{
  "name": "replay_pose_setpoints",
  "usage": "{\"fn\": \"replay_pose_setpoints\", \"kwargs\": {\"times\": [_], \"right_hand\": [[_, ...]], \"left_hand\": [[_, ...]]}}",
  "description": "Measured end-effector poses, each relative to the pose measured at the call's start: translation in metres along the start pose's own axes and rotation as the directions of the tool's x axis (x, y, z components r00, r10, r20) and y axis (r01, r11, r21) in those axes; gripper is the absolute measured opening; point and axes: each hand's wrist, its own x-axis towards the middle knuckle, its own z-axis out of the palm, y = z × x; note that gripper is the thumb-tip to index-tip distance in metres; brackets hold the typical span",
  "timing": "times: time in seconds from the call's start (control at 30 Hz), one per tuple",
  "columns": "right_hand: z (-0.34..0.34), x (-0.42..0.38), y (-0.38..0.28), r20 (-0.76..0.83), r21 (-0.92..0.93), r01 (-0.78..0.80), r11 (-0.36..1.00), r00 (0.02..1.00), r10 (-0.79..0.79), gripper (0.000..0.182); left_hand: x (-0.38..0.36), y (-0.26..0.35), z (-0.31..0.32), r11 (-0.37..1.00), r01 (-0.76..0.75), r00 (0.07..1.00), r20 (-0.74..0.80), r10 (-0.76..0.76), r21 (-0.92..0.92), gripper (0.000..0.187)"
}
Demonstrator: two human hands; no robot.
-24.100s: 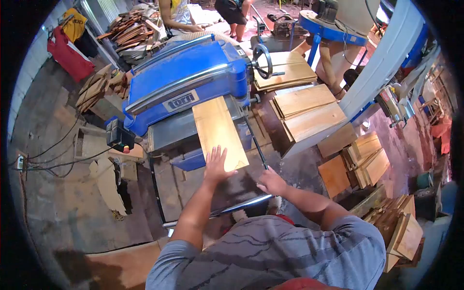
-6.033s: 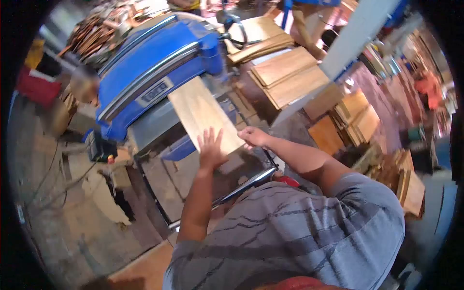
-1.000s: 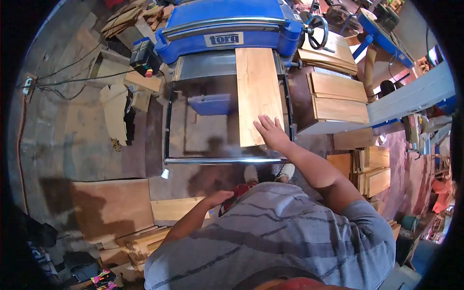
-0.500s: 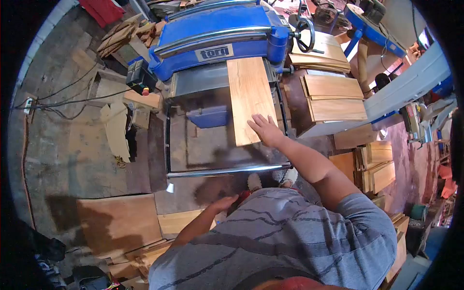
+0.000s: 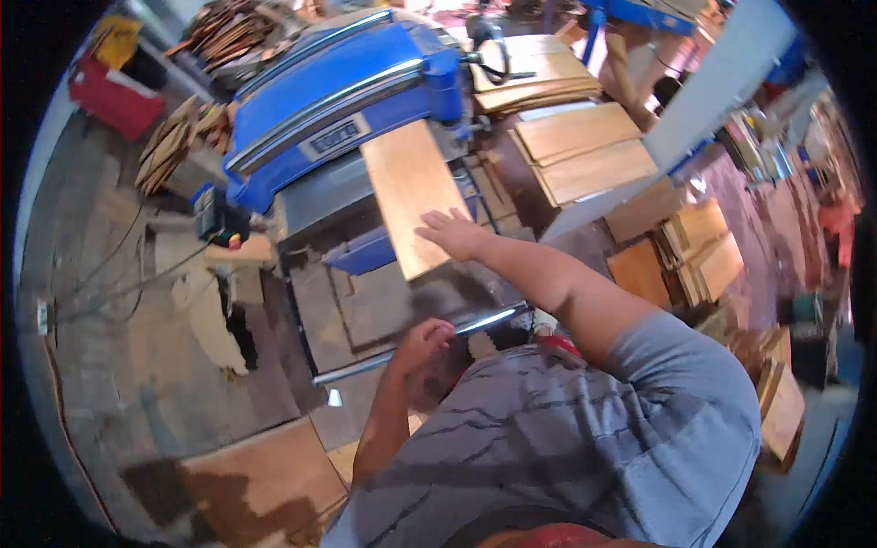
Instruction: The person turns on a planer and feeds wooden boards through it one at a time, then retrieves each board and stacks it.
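Note:
A pale wooden board (image 5: 408, 187) lies lengthwise on the planer's infeed bed, its far end at the front of the blue thickness planer (image 5: 338, 87). My right hand (image 5: 454, 234) rests flat on the board's near right corner, fingers spread. Closer to my body, my left hand (image 5: 427, 343) is raised beside the shiny front roller bar (image 5: 493, 320). Its fingers are curled in and nothing shows in them. Part of the metal bed (image 5: 324, 198) shows left of the board.
Stacked boards (image 5: 585, 137) stand right of the planer, with more boards (image 5: 699, 242) on the floor beyond my right arm. A control box (image 5: 219, 217) with a red button hangs at the planer's left. A brown sheet (image 5: 274, 475) lies at lower left.
My view has turned and tilted, so the planer sits further left. My left hand has come up and forward from my waist towards the roller bar. My right hand stays on the board.

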Motion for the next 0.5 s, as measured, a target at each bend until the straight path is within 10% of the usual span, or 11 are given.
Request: {"fn": "replay_pose_setpoints", "kwargs": {"times": [0.4, 0.5], "right_hand": [[-0.017, 0.014, 0.039, 0.045, 0.150, 0.057, 0.987, 0.997, -0.064, 0.074], [-0.013, -0.034, 0.089, -0.397, 0.339, 0.123, 0.933, 0.918, 0.023, 0.063]], "left_hand": [[0.104, 0.083, 0.054, 0.838, -0.194, 0.963, -0.062, 0.261, 0.510, 0.029], [0.150, 0.117, 0.077, 0.784, -0.270, 0.940, -0.024, 0.341, 0.559, 0.026]]}}
